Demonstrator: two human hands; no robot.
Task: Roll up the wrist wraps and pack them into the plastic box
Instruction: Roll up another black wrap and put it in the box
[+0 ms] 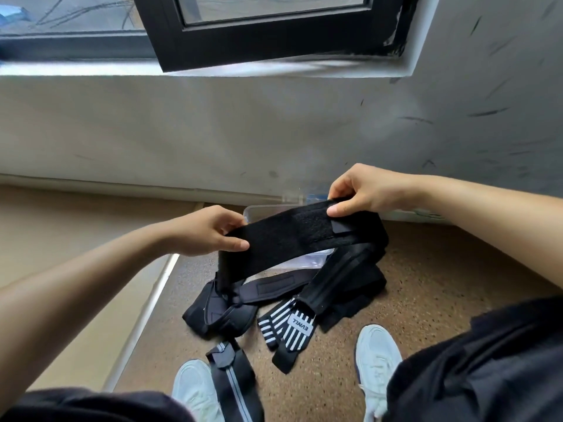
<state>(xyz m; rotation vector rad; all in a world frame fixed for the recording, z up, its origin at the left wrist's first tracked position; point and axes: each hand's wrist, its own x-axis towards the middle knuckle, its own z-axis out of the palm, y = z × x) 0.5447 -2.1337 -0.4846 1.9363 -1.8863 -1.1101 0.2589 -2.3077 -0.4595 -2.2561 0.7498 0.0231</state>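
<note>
A black wrist wrap (289,236) is stretched flat in the air between both hands, its Velcro face up. My left hand (210,229) pinches its left end and my right hand (362,193) pinches its right end by a Velcro tab. Behind and under the wrap lies a clear plastic box (259,212) on the floor, mostly hidden. Below it sits a heap of other black wraps (231,306), one with white stripes and a label (289,325). Another wrap with a grey stripe (231,382) lies by my left shoe.
The speckled brown floor (426,278) meets a pale wall (213,132) just behind the box. A black-framed window (274,35) stands open above. My two white shoes (377,357) and dark trouser knees fill the bottom. A beige strip of floor (76,269) lies left.
</note>
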